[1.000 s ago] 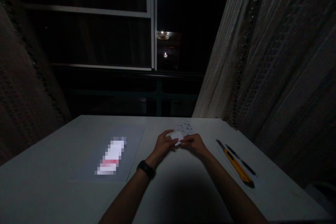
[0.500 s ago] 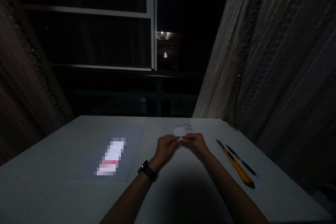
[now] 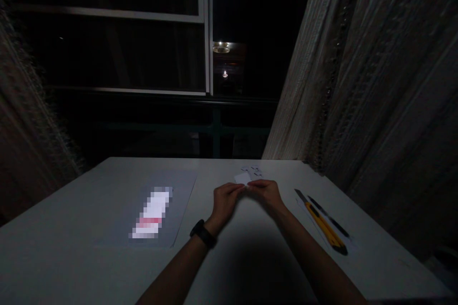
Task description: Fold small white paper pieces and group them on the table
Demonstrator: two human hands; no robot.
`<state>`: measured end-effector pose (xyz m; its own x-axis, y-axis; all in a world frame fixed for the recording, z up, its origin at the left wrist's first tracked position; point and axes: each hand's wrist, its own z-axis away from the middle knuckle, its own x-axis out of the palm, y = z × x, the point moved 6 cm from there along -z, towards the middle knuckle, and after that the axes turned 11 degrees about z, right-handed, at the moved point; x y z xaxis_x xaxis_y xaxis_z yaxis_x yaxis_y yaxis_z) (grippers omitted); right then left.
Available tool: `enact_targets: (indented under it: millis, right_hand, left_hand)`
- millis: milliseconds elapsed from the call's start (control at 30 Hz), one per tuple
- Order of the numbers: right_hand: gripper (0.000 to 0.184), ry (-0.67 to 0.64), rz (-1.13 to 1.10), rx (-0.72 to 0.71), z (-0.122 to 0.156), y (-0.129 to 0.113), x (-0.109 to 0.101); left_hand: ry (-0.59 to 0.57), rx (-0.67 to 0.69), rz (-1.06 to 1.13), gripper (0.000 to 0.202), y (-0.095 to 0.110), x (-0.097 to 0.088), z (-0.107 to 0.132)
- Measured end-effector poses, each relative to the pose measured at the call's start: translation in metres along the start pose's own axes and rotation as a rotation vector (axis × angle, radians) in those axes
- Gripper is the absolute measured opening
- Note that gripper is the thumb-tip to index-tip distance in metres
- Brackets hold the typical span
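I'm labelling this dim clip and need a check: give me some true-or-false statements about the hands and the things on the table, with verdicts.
1. The left hand and right hand pinch a small white paper piece. True.
2. A yellow utility knife and a slim black pen lie side by side on the white table. True.
3. The knife lies left of the hands. False: it lies to their right.
4. The right hand grips the pen. False: the pen lies untouched.
5. A black wristwatch sits on the left wrist. True.
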<state>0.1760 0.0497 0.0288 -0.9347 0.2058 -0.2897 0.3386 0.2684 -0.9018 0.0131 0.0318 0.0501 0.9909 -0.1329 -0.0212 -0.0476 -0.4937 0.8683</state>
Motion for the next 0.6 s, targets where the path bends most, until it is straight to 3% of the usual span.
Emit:
enact_targets:
  millis: [133, 367, 600]
  right_hand:
    - [0.027, 0.009, -0.003, 0.029, 0.0, -0.002, 0.0]
    - [0.024, 0.001, 0.012, 0.017, 0.003, -0.008, 0.0]
    - [0.021, 0.019, 0.02, -0.039, 0.001, -0.008, -0.003]
  left_hand:
    - [0.024, 0.005, 0.003, 0.016, 0.0, -0.001, 0.001]
    - [0.081, -0.121, 0.094, 0.019, -0.011, -0.001, 0.001]
    - [0.065, -0.099, 0.066, 0.017, -0.006, 0.001, 0.0]
